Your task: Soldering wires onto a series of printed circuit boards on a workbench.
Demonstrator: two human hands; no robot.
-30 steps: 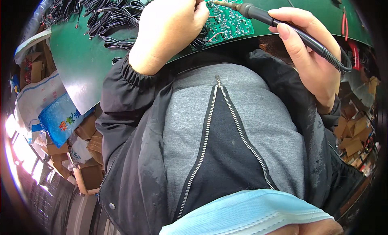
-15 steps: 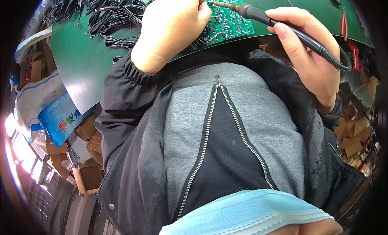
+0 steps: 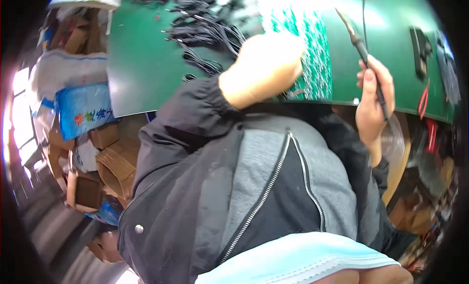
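My left hand [image 3: 264,64] lies over the left edge of a green circuit board [image 3: 315,59] on the green table [image 3: 141,69] and seems to grip it. Motion blurs both the hand and the board. My right hand [image 3: 372,100] is to the right of the board, closed around the black handle of a soldering iron [image 3: 359,42]. The iron's tip points up and away, clear of the board, and its cord runs up the table.
A heap of black cables [image 3: 205,27] lies on the table behind my left hand. Red-handled pliers [image 3: 424,98] and a black tool lie at the table's right end. Cardboard boxes [image 3: 115,162] and a blue bag [image 3: 83,110] are stacked on the floor to the left.
The soldering iron has come off the board and swung upright to the right with my right hand. My left hand stays on the board, and the view has shifted and blurred.
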